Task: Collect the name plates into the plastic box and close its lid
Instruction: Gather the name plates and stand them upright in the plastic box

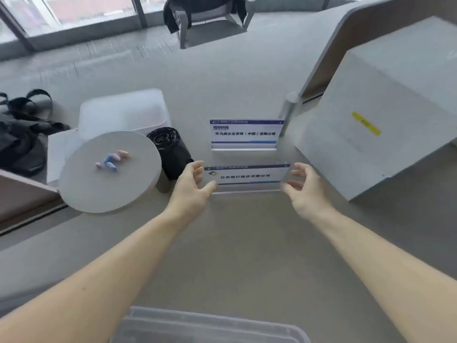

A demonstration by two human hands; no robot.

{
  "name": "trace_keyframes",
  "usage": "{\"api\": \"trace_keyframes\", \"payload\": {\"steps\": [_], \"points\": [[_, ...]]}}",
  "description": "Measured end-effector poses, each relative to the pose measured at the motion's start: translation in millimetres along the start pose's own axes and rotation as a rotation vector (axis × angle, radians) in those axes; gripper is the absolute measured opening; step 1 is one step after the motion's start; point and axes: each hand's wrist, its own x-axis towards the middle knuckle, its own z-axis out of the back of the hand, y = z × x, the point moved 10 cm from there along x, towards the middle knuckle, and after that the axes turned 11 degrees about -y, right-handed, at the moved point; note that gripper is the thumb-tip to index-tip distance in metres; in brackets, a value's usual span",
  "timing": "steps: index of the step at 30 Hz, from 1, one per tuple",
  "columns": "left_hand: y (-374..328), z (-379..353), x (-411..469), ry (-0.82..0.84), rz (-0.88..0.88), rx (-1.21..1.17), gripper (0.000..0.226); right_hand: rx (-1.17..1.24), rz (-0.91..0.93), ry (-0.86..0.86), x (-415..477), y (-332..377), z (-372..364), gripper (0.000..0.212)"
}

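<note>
Two clear acrylic name plates with blue-and-white cards stand on the grey floor. The nearer name plate (247, 178) sits between my hands. My left hand (193, 186) is at its left end, fingers loosely spread and just touching or almost touching the edge. At its right end my right hand (305, 186) hovers with fingers curved, holding nothing. The farther name plate (244, 134) stands upright behind it. A clear plastic box (210, 325) lies at the bottom edge of the view, close to me.
A round grey table top (108, 184) with small coloured pieces (112, 159) is at the left, a black roll (170, 149) beside it. A translucent white bin (123, 112) stands behind, a black bag (22, 134) far left. A large grey cabinet (383, 125) stands at the right.
</note>
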Motion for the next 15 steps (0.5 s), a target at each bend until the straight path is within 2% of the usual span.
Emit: {"api": "trace_keyframes", "payload": {"steps": [3,5,6,9,11,15], "points": [[15.4,-13.3,15.1,-0.001,-0.059,0.042,0.034,-0.048,0.079,-0.027,16.4,-9.6,-11.2,0.042],[24.4,-16.6,24.1,-0.025,-0.093,0.045,0.008,-0.043,0.123,-0.018,22.9,-13.6,-18.5,0.02],[24.8,-16.9,26.0,-0.035,-0.111,0.035,0.009,-0.056,0.153,-0.02,24.7,-12.8,-21.0,0.008],[24.8,-13.2,34.7,-0.092,-0.188,0.005,0.032,-0.062,0.267,-0.064,29.3,-11.1,-22.0,0.024],[21.7,-11.5,36.2,-0.121,-0.25,0.031,0.042,-0.059,0.305,-0.083,28.8,-8.3,-21.1,0.026],[16.7,-11.2,31.8,-0.115,-0.295,0.033,0.045,-0.03,0.347,-0.116,22.8,-0.9,-15.0,0.026]]}}
